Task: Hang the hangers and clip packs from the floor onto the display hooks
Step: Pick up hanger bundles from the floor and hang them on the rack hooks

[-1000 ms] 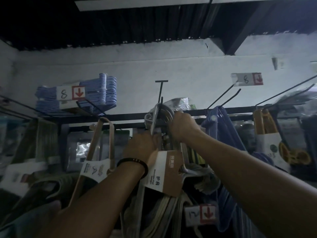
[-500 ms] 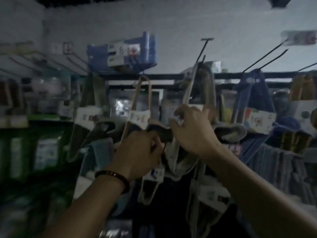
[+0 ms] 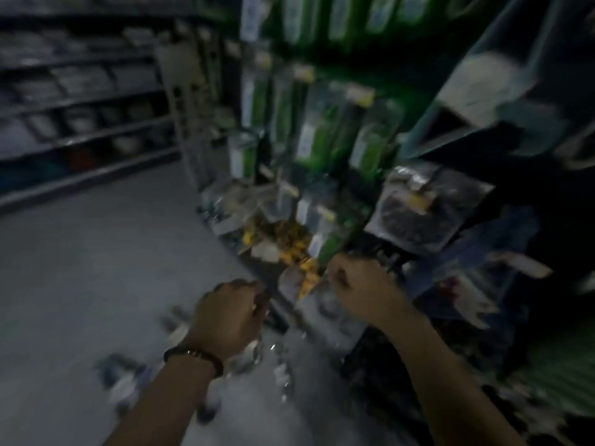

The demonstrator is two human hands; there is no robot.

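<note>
The view is blurred and points down at the floor beside the display rack. My left hand (image 3: 231, 313) hangs with loosely curled fingers and nothing in it, above clear packs (image 3: 257, 355) scattered on the floor. More blurred packs (image 3: 125, 378) lie further left. My right hand (image 3: 363, 288) is also loosely curled and holds nothing. It hovers in front of a clear bag of yellow clips (image 3: 302, 268) low on the rack. No hangers are in either hand.
Green-carded packs (image 3: 315, 136) and a dark bagged item (image 3: 415, 214) hang on the rack ahead. Blue hangers (image 3: 476, 252) hang at right. A grey floor (image 3: 80, 268) stretches left to dark shelving (image 3: 74, 101).
Both hands have let go of the hanger bundle on the upper hook and dropped. My view has swung from the top hooks down to the floor and the low rack.
</note>
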